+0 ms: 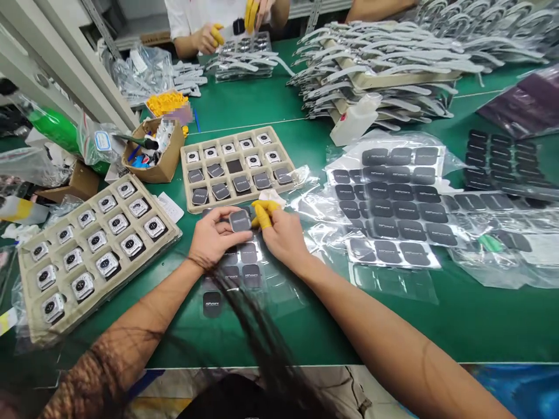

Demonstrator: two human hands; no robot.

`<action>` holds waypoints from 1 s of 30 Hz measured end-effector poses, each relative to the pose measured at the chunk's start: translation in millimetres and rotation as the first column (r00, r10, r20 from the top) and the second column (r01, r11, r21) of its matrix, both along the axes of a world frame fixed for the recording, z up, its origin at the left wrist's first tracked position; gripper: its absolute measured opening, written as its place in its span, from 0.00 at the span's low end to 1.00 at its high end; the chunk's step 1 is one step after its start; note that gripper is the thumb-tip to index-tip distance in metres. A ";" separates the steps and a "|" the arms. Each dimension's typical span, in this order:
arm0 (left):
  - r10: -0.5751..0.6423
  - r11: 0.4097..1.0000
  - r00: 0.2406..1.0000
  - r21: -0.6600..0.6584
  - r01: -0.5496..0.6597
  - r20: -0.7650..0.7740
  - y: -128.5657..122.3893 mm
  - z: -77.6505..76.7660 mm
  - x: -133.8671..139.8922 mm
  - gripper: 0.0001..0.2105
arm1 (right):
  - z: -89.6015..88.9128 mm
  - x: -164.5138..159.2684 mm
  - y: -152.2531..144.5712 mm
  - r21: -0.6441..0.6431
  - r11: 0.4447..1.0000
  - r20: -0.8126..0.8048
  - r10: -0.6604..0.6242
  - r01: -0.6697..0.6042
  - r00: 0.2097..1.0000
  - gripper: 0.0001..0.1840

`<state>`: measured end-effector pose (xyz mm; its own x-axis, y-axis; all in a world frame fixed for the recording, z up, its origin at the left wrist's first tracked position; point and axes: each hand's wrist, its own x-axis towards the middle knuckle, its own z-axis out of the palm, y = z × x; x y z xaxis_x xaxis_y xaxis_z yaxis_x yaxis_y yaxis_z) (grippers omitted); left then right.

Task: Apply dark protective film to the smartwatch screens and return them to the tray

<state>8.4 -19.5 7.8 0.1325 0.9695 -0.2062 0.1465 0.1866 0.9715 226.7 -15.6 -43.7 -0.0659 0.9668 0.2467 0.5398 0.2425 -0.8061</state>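
Watch (240, 221) with a grey square face sits between the thumb and fingers of the left hand (213, 235), over a film sheet (251, 275) near the middle of the bench's (471, 317) front edge. The right hand (283, 233), in yellow finger covers (263, 213), is beside it with fingertips drawn narrow; whether they pinch anything I cannot tell. A left tray (27, 297) of watches lies toward the bench's left edge; a back tray (183, 174) lies just beyond the hands. More sheets (395, 209) spread toward the right edge. At the far edge are straps (349, 64) and a co-worker's hand (209, 39).
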 end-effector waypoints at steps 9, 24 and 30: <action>0.177 0.900 0.783 0.419 0.116 -0.597 110.8 42.6 13.1 0.21 | 21.4 -16.6 -2.5 0.100 0.950 0.420 0.229 -0.296 0.878 0.09; -0.111 0.931 0.451 0.066 0.359 -0.885 201.2 51.1 107.6 0.16 | 40.2 -11.8 3.0 -0.072 0.930 0.410 0.357 -0.360 0.839 0.14; 0.062 0.921 0.562 0.265 0.286 -0.825 150.5 52.8 80.1 0.13 | 33.1 -13.8 -0.9 0.013 0.983 0.235 0.177 -0.185 0.956 0.12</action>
